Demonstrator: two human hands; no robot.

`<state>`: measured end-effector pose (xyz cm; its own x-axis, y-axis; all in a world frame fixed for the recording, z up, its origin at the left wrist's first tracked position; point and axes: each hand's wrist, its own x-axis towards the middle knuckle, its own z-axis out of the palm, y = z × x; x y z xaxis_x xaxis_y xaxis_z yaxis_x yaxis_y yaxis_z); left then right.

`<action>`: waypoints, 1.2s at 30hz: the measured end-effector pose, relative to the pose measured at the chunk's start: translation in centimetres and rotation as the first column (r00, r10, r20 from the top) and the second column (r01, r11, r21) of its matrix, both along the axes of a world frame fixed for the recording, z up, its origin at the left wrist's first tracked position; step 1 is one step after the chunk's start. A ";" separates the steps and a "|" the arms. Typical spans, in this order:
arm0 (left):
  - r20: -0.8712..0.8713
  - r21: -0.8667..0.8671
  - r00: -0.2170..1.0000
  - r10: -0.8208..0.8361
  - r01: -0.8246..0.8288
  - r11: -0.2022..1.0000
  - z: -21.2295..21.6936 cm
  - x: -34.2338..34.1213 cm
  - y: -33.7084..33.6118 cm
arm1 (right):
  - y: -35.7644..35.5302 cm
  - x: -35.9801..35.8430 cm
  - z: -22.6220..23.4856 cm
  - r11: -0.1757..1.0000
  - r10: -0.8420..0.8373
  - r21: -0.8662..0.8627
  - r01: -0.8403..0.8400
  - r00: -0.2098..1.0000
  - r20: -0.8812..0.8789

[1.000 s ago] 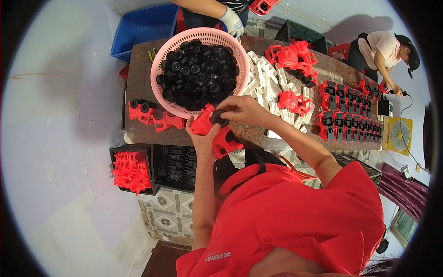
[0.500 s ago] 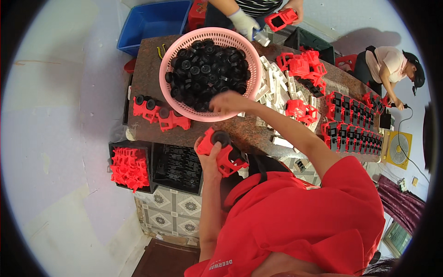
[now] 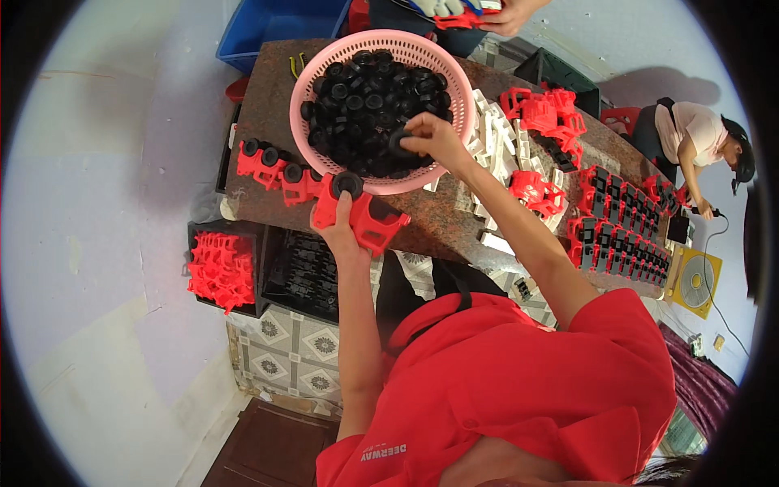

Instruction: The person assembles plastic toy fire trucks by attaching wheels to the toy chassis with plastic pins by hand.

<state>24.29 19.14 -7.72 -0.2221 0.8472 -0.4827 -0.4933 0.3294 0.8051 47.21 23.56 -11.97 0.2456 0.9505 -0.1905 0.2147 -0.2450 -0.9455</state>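
Observation:
My left hand (image 3: 341, 232) grips a red plastic toy truck body (image 3: 375, 232) just in front of the basket, its thumb up by a black wheel (image 3: 347, 184) seated on the body. Over the right part of the pink basket (image 3: 301, 154), my right hand (image 3: 440, 141) pinches a black toy wheel (image 3: 400, 144) between thumb and fingers. Loose black wheels (image 3: 357, 105) fill the basket. On the table to its left, red truck bodies (image 3: 300, 188) with black wheels stand in a row.
White plastic parts (image 3: 491, 150) lie right of the basket, with red bodies (image 3: 548, 114) beyond. Rows of red-and-black assemblies (image 3: 618, 223) cover the right side. Crates of red parts (image 3: 221, 272) and black parts (image 3: 302, 272) stand at left. A co-worker's hands (image 3: 507, 16) hold a red part.
My left hand has raised the truck body toward the basket's near rim. My right hand has moved right across the basket, and a wheel now shows in its fingers.

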 end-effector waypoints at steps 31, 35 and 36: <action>-0.252 0.061 0.865 -0.434 0.462 0.885 6.3 3.3 -8.4 | -12.1 -2.4 8.9 0.868 0.339 -0.029 -0.495 0.634 -0.695; -0.103 0.407 0.768 -0.632 0.612 0.678 7.4 -1.3 -6.3 | -13.1 -1.3 12.5 0.840 0.516 0.124 -0.528 0.707 -0.483; 0.205 0.454 0.756 -0.621 0.489 0.745 6.5 -3.3 -5.9 | -12.7 -1.3 13.0 0.836 0.524 0.132 -0.533 0.701 -0.483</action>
<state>21.00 13.25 -1.19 0.4561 0.8864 -0.0792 -0.5620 0.3559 0.7467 45.90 10.88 0.99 -0.4247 0.8914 -0.1584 -0.1659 -0.2486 -0.9543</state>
